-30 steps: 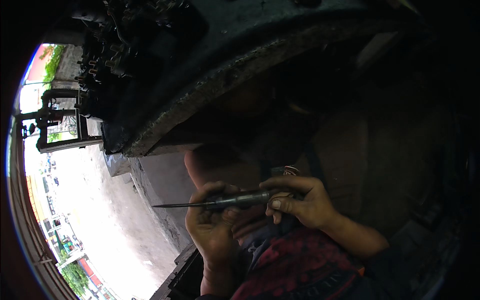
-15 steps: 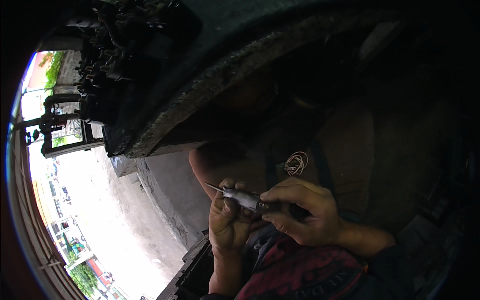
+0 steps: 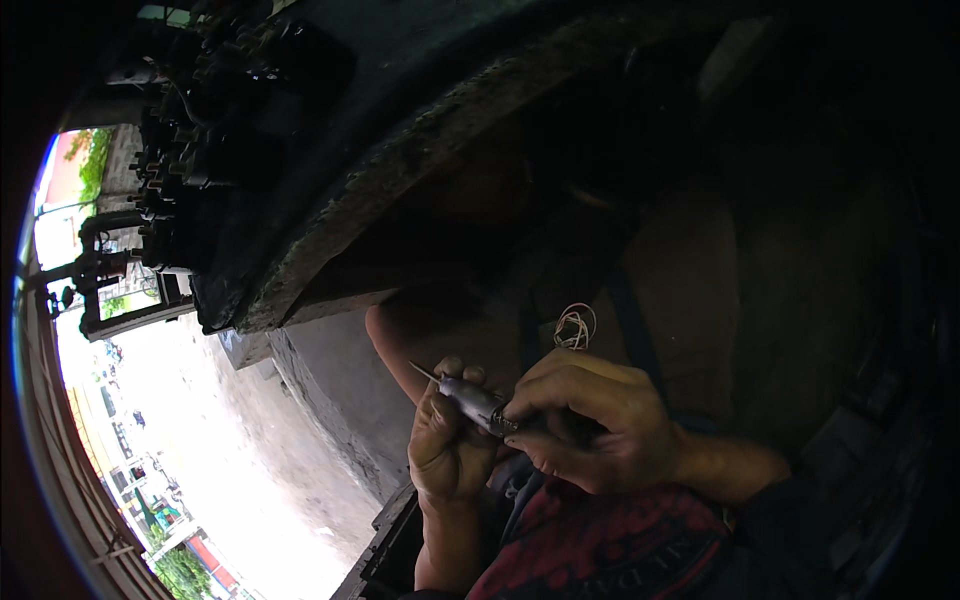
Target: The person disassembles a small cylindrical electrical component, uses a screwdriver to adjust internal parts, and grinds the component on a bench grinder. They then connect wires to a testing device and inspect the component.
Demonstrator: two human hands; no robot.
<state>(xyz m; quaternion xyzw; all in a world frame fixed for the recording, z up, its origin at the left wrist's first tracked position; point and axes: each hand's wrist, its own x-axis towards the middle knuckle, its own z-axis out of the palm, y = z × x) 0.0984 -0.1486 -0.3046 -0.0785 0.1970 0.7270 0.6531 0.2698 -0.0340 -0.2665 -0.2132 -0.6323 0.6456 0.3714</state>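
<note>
A dull grey metal cylindrical part, with a thin rod at its far-left end, lies tilted across the fingers of my left hand. That hand is closed round it from below, thumb along its near side. My right hand has thumb and forefinger at the part's lower right end, one on either side of the rim. Small coppery bits show at that end, but I cannot make out what they are. The exact kind of part does not show.
A bundle of thin pale wire lies just beyond my right hand. A worn, curved edge of a dark bench arches above. Dark machinery with several fittings stands at the upper left. Bright concrete ground stretches off to the left.
The metal part has tipped a little, its right end lower, and both hands have shifted slightly left. My right fingertips have moved to the rim of that end, exposing more of it.
</note>
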